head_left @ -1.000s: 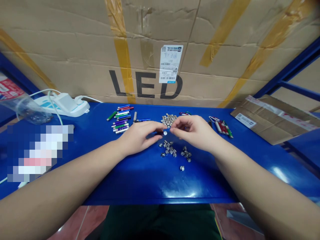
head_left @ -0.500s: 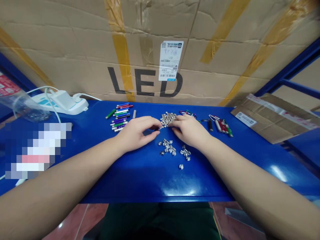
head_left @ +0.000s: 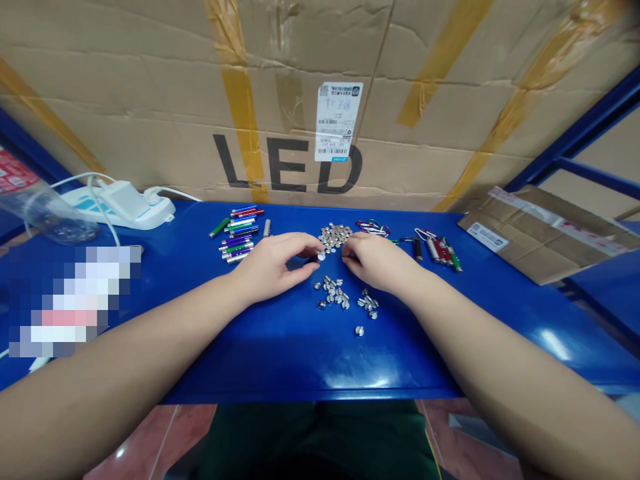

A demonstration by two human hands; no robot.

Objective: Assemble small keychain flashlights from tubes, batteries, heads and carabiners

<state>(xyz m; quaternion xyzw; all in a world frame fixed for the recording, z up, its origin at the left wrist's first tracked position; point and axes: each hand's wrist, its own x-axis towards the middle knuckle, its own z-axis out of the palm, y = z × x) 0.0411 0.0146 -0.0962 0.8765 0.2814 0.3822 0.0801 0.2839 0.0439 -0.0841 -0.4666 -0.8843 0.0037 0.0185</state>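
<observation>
My left hand (head_left: 277, 268) rests over the table with thumb and fingers curved towards each other. A shiny button cell (head_left: 321, 255) shows between their tips. Just behind lies a pile of button cells (head_left: 335, 235), flat silver discs. My right hand (head_left: 381, 261) is at the pile's right front side, fingers curled and pinched; what they hold, if anything, is hidden. In front of the hands lie small silver metal end caps (head_left: 336, 291) in a loose group, with a second group of caps (head_left: 369, 302) to the right and a single cap (head_left: 359, 331) nearer me.
Coloured metal tubes (head_left: 241, 230) lie at the left. Carabiners (head_left: 373, 228) and small keychain torches (head_left: 443, 251) are at the right. A power strip (head_left: 120, 207), a plastic bottle (head_left: 60, 213) and a small carton (head_left: 545, 233) flank the blue table (head_left: 280, 367). A large box (head_left: 175, 100) stands behind.
My right fingers have drawn back slightly to the right from the pile's front edge. The button cell at my left fingertips shows more plainly. The view has shifted slightly.
</observation>
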